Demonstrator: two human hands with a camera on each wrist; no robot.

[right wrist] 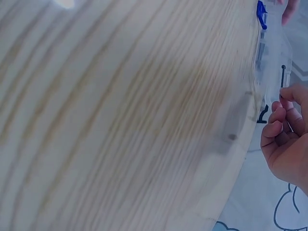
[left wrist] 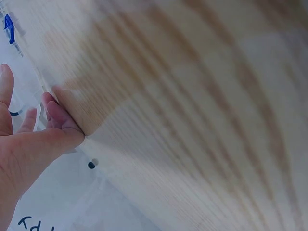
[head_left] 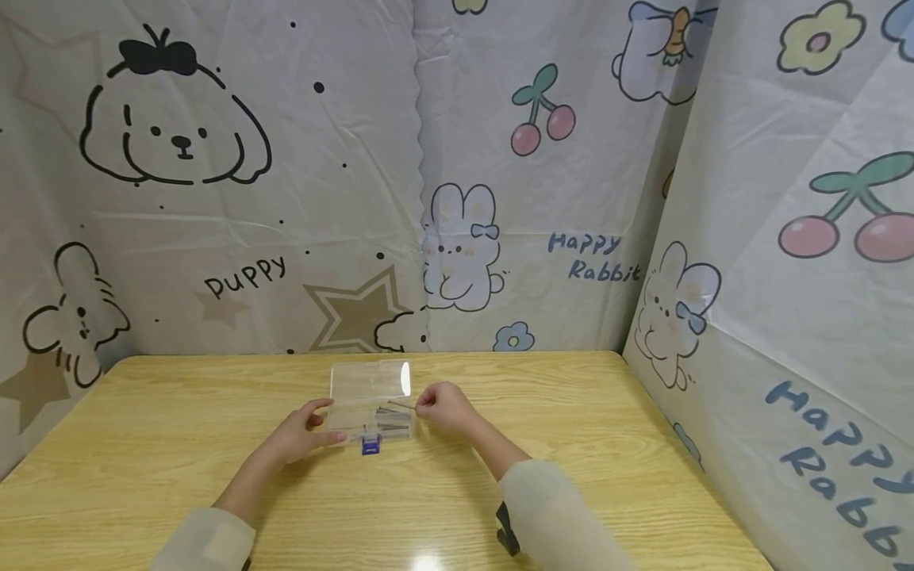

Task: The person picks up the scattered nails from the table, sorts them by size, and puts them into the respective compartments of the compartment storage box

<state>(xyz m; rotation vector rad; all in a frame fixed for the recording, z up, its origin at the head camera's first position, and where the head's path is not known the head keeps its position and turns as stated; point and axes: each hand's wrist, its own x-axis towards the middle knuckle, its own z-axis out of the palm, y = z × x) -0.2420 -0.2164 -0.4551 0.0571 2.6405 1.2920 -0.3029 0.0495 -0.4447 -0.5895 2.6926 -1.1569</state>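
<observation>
Your left hand (head_left: pixel 303 432) rests on the light wooden desk (head_left: pixel 178 444) against the left end of the small clear plastic box (head_left: pixel 373 412), thumb and fingers lying fairly straight along its wall rather than wrapped round it. The box sits near the middle of the desk, its transparent lid (head_left: pixel 370 379) standing open toward the back, and a small blue latch (head_left: pixel 370 447) sticks out at its front edge. Inside the box you can make out a few thin dark sticks lying lengthwise, though they are too small to tell apart.

Your right hand (head_left: pixel 443 408) hovers just beside the right end of the box with its fingers curled, pinching a thin dark pin (head_left: pixel 401 404) by one end; the pin reaches leftward over the open box. In the right wrist view the same pin (right wrist: pixel 282 77) rises from your fingertips (right wrist: pixel 275 115) with a small round head on top.

Cartoon-printed sheets (head_left: pixel 543 198) hang behind and to the right of the desk.
</observation>
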